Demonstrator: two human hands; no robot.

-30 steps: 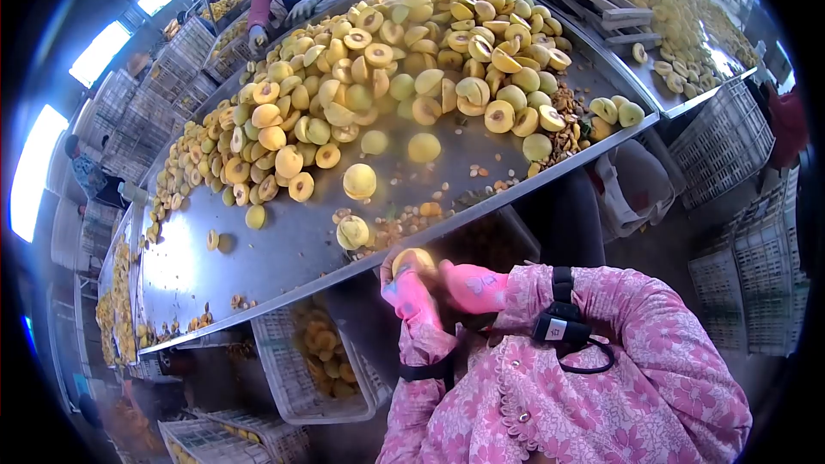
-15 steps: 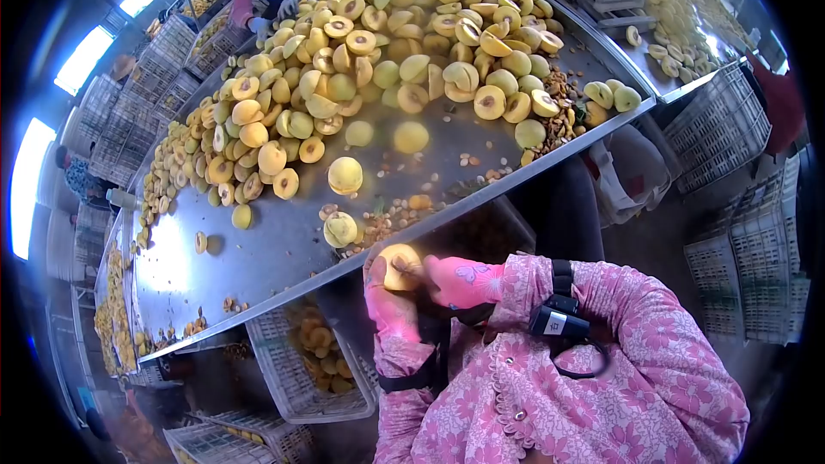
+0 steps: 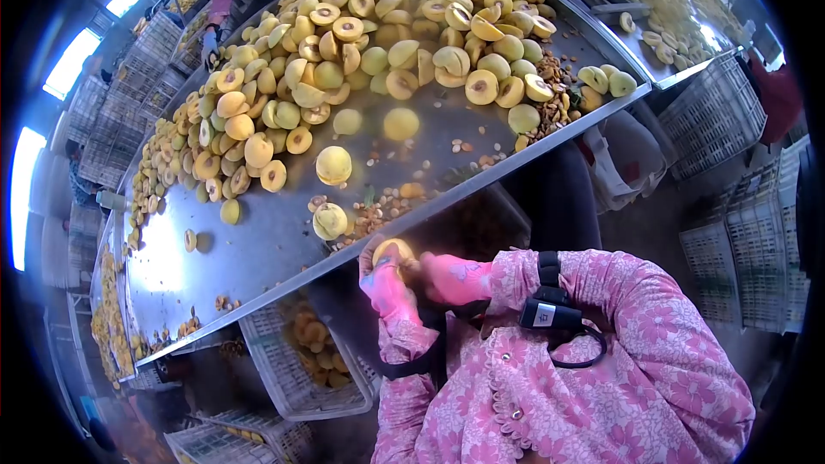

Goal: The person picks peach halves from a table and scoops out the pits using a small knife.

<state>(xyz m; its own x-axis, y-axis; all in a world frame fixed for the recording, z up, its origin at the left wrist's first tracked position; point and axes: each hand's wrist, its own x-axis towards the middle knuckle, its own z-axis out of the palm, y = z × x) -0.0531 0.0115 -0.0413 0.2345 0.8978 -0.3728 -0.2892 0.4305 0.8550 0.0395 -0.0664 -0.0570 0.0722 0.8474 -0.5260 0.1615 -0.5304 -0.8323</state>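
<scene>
My left hand [image 3: 388,290], in a pink glove, is wrapped round a yellow peach half [image 3: 395,249] just off the table's near edge. My right hand [image 3: 457,278], also gloved in pink, is closed with its fingertips right up against that fruit. Whether those fingers hold a small tool is hidden by blur and the fingers themselves. Two pale yellow peaches [image 3: 333,165] lie on the metal table [image 3: 258,271] near my hands, beside scattered pits [image 3: 391,206]. Beyond them spreads a large heap of cut peaches [image 3: 292,77], several showing brown centres.
Below the table edge stands a plastic crate [image 3: 284,378] with peach pieces inside. Stacked crates [image 3: 748,249] are at the right, more at the far left. A co-worker's gloved hand [image 3: 210,47] is at the heap's far side. Another fruit-covered table [image 3: 679,69] adjoins at the upper right.
My left hand has turned, so its fingers now cover more of the peach half. My right hand stays close to the fruit. The co-worker's hand has moved left along the heap. The view has shifted slightly.
</scene>
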